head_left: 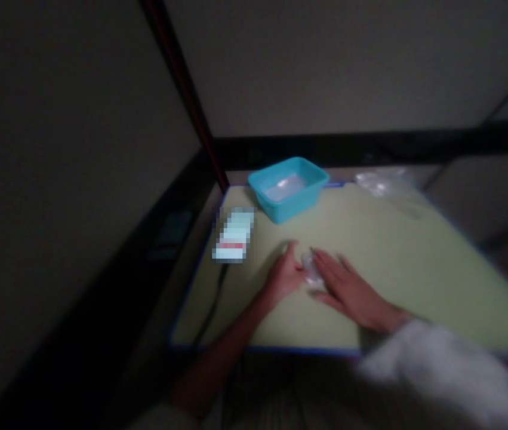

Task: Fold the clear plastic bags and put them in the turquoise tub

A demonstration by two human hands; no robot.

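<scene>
On the yellow-green tabletop [397, 263] lies a small clear plastic piece [314, 272], blurred, between my two hands. My right hand [341, 283] reaches over its right part with the fingers stretched out and the thumb apart. At its left edge is my left hand [286, 273], thumb and fingers apart, the fingertips close to the plastic or touching it. Neither hand is closed round it.
A turquoise basket [296, 203] with something clear or whitish inside stands at the table's back. A pixelated phone-like screen [234, 236] with a dark cable [211, 310] lies at the left. Crumpled clear plastic [383, 182] rests at the back right.
</scene>
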